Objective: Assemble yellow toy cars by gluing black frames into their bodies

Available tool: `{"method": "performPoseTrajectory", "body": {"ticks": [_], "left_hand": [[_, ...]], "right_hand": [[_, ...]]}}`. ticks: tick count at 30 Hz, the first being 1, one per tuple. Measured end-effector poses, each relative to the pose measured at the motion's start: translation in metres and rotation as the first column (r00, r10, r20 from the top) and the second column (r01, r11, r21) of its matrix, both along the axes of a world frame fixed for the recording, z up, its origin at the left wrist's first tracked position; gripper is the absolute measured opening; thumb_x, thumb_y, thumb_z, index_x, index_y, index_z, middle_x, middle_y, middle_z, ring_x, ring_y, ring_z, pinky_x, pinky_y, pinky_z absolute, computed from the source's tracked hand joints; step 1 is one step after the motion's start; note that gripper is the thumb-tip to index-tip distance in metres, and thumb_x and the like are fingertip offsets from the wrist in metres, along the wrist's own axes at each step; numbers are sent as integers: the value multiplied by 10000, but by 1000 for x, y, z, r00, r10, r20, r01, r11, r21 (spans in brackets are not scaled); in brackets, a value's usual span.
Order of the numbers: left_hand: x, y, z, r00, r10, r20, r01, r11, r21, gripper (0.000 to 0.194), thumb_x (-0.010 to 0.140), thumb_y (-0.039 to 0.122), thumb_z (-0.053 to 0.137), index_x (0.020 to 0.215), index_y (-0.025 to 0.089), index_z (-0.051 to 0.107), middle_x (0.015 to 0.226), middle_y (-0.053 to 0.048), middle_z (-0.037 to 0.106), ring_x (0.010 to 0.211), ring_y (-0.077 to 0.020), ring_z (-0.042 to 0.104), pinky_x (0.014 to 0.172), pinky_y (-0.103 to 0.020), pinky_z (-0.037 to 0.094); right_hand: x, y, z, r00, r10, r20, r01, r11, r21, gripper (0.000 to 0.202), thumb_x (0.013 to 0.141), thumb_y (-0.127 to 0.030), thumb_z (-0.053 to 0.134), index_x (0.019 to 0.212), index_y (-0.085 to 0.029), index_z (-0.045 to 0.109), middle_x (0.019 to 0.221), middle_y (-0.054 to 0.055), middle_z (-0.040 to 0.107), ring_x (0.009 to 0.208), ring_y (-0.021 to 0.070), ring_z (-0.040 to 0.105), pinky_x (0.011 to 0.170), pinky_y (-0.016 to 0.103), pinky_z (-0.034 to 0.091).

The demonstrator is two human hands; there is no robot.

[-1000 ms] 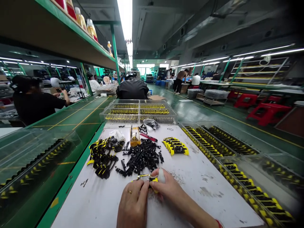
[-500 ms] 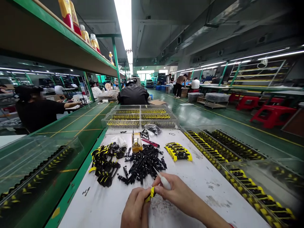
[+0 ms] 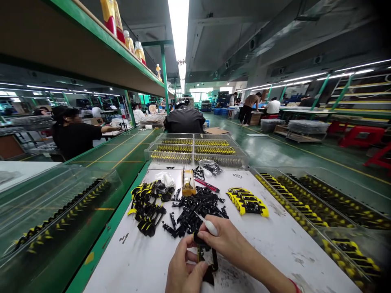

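Near the front of the white work board [image 3: 244,248], my left hand [image 3: 186,268] is closed on a black-and-yellow plastic part [image 3: 205,254], its thumb on the lower side. The fingers of my right hand [image 3: 227,240] touch the part's upper end. That hand also grips a white-handled thin tool [image 3: 210,228], its tip pointing away up and left. Just beyond lies a heap of small black plastic pieces [image 3: 195,209]. A pile of black-and-yellow curved parts [image 3: 146,207] is to the left, and a row of similar yellow-edged parts [image 3: 248,201] to the right.
A small yellow box [image 3: 188,185] holds thin items, beside a red pen-like tool [image 3: 207,185]. Clear trays of parts stand at the back [image 3: 195,158], right [image 3: 305,219] and left [image 3: 76,203]. A seated person in a dark jacket [image 3: 185,119] is ahead.
The part in my hands has turned, so its long frame now shows instead of its yellow edge. My left thumb has shifted lower along it. The whole view has swung left.
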State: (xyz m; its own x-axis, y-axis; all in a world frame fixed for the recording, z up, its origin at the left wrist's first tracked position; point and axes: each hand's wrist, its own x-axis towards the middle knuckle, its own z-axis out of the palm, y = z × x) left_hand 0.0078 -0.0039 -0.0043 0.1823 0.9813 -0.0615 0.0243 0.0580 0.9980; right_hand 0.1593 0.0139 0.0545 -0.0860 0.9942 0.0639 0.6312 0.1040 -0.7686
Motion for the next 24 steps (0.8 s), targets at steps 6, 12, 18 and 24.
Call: {"method": "performPoseTrajectory", "body": {"ticks": [6,12,18,24], "left_hand": [[-1,5,-10,998,13,60,-9,998,-69,740,593,124,645,1287,194,397,1100,-98,539,682,-110,521,550,-208,472],[-13,4,-2,957,-281,77,287,956,-66,787,513,11,572,1260,220,441,1157,-95,475,810,-147,544,599,-223,517],[-6,0,-6,971,-217,-102,215,976,-26,610,532,-35,510,1106,173,515,1030,-89,546,810,-161,581,620,-234,528],[-6,7,0,992,-92,-86,88,995,-55,559,602,-18,540,1117,173,436,831,-23,578,755,-154,634,630,-237,527]], "right_hand": [[0,9,-10,997,21,72,-21,1000,1,93,782,-221,562,693,-195,574,661,-19,601,638,128,520,562,217,348],[4,10,-16,997,45,68,-42,998,-48,94,785,-220,546,708,-190,589,690,-13,622,647,129,529,554,219,341],[1,9,-17,999,18,-29,-20,997,-78,33,785,-212,545,807,-210,569,691,-32,594,651,128,520,573,226,358],[6,10,-11,918,-120,-379,69,987,-144,256,813,-403,571,945,-220,449,743,-23,562,621,131,521,533,242,414]]}}
